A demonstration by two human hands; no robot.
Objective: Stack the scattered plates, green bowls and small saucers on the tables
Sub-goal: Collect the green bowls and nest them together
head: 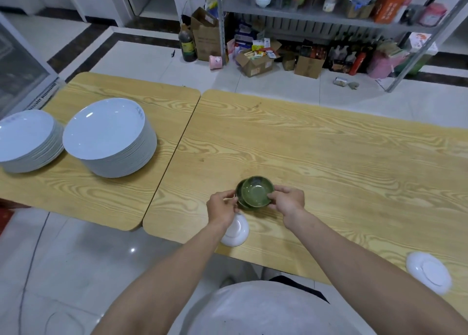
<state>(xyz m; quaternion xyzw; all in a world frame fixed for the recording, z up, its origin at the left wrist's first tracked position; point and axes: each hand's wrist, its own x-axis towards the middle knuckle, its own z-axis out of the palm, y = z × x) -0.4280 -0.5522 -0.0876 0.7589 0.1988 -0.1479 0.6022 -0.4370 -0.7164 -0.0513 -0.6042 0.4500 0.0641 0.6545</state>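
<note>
Wood-grain desk (329,152), front edge: left hand (221,206) and right hand (288,201) are gripping two green bowls (257,191), nesting them off-centre; the upper could slip, or a wrist knock the saucer (236,230) off.

Two wood-grain surfaces, the left tabletop (121,203) and the right tabletop (329,157), stand edge to edge on a glossy white tile floor (76,271) with dark border strips. Behind them a metal shelving rack (316,17) holds bottles and boxes, with cardboard boxes (255,62) crowded beneath.
</note>
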